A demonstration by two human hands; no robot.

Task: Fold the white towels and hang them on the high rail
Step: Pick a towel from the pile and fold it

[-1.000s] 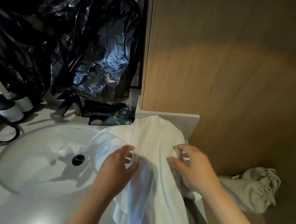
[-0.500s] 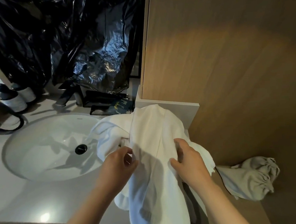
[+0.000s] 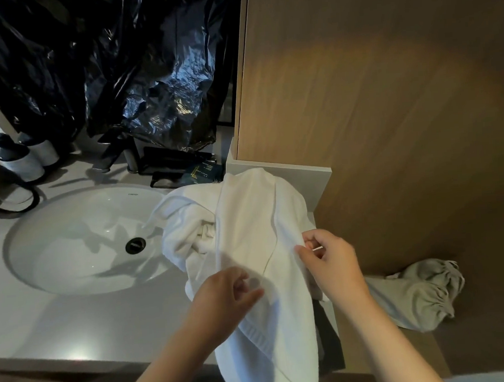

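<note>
While the white towel [image 3: 247,227] lies crumpled at the worktop's [image 3: 74,316] right edge and drapes over the front edge, the right hand [image 3: 330,260] pinches its border. The left hand [image 3: 228,297] rests curled on it; grip cannot be determined. Folding appears barely begun; hanging is outstanding. No high rail is in view. Towel's lower end is cut off.

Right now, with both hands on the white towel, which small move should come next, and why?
Probably lift the white towel clear of the counter and draw the hands apart to straighten its edge. The right hand pinches its right edge and the left hand grips it lower down, yet it lies bunched beside the sink, one end hanging over the counter's front.
</note>
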